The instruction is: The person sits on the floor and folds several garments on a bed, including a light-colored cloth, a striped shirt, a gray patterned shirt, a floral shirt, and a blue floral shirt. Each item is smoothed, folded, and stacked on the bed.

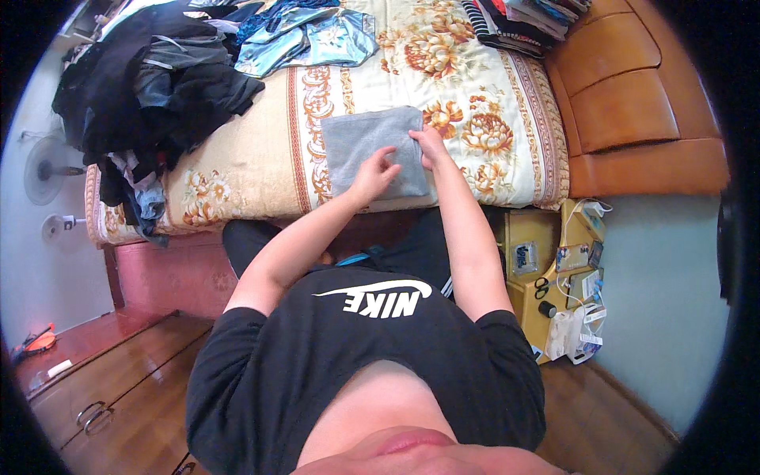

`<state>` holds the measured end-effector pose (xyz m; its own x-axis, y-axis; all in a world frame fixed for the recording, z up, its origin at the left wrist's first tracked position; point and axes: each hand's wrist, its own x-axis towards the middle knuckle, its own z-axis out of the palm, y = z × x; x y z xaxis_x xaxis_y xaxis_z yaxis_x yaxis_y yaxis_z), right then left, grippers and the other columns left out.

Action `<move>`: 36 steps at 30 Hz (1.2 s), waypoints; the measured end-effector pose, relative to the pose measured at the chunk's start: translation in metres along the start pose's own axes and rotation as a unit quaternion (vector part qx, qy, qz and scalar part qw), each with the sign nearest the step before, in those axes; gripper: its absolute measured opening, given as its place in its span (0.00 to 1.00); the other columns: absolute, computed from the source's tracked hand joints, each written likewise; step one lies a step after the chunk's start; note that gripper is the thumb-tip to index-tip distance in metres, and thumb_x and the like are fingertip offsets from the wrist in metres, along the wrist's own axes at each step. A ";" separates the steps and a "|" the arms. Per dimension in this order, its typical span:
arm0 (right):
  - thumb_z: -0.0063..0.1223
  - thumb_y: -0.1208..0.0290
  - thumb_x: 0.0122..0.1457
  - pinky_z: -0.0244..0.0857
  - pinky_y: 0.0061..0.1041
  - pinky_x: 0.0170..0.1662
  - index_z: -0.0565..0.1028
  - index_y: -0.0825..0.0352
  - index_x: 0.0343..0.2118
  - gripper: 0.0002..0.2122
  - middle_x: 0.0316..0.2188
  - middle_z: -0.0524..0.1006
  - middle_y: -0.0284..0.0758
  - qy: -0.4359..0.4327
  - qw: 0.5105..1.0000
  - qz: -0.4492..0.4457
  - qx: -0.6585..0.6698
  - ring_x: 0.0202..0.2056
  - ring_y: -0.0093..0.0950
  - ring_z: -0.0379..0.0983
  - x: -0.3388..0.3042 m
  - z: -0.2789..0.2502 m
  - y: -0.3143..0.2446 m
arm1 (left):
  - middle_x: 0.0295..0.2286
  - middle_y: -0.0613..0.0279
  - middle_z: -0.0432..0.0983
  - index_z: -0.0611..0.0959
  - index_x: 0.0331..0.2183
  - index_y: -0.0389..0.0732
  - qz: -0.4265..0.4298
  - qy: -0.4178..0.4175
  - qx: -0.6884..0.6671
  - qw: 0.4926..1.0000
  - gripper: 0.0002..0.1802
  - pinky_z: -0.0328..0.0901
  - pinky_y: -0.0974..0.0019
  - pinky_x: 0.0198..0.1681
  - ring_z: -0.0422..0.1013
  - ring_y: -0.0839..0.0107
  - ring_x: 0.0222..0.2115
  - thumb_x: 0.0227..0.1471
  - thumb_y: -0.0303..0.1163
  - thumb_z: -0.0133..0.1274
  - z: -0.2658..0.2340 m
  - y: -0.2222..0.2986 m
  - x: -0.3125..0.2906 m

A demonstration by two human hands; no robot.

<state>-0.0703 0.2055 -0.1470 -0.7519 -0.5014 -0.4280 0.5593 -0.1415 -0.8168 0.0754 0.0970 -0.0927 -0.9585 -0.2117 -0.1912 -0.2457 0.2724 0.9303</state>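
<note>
A grey piece of cloth, folded into a flat near-square (366, 136), lies on the front part of the bed in front of me. Over its lower middle is my left hand (375, 176), fingers apart and nothing held; whether the fingertips touch the fabric is hard to tell. My right hand (429, 147) is closed at the cloth's right edge, thumb and fingers pinching the fabric near the upper right corner. The kind of garment does not show.
The bed (491, 158) has a floral cover. Dark clothes (134, 95) are heaped at its left, with a light-blue shiny garment (317, 43) behind. Folded clothes (522, 28) are stacked far right beside a brown padded headboard (625, 87). A bedside cabinet (529, 305) holds small items.
</note>
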 end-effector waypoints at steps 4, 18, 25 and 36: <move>0.39 0.82 0.54 0.68 0.29 0.36 0.67 0.69 0.41 0.11 0.33 0.73 0.37 -0.023 0.999 0.010 0.036 0.32 0.29 0.72 0.001 0.002 -0.006 | 0.33 0.48 0.67 0.68 0.43 0.36 0.056 0.311 0.272 0.909 0.23 0.59 0.59 0.43 0.64 0.58 0.35 0.42 0.30 0.53 -0.035 -0.056 -0.036; 0.43 0.62 0.55 0.62 0.42 0.37 0.67 0.70 0.33 0.13 0.31 0.73 0.49 0.226 0.789 -0.041 -0.569 0.35 0.48 0.69 -0.088 0.002 0.037 | 0.41 0.42 0.67 0.62 0.45 0.31 -0.108 0.248 0.067 0.960 0.36 0.60 0.61 0.45 0.67 0.55 0.41 0.38 0.36 0.61 -0.036 -0.039 -0.042; 0.47 0.62 0.53 0.61 0.38 0.43 0.67 0.68 0.40 0.16 0.36 0.71 0.47 0.229 0.782 -0.173 -0.554 0.40 0.44 0.66 -0.058 0.015 0.020 | 0.43 0.41 0.65 0.60 0.47 0.28 -0.092 0.248 0.051 0.963 0.43 0.59 0.62 0.47 0.65 0.55 0.44 0.36 0.42 0.61 -0.056 -0.070 -0.031; 0.54 0.63 0.48 0.59 0.35 0.40 0.68 0.70 0.33 0.15 0.31 0.71 0.47 0.313 0.800 -0.243 -0.451 0.36 0.45 0.66 0.038 0.025 0.011 | 0.40 0.45 0.70 0.68 0.44 0.35 -0.186 0.288 0.013 0.939 0.36 0.61 0.63 0.44 0.67 0.58 0.41 0.36 0.47 0.60 -0.097 -0.064 0.081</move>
<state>-0.0841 0.1631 -0.1628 -0.9894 -0.0095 0.1448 -0.1190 0.6245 -0.7719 0.0280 -0.0287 -0.1374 -0.5695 -0.7680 -0.2930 -0.5590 0.1004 0.8231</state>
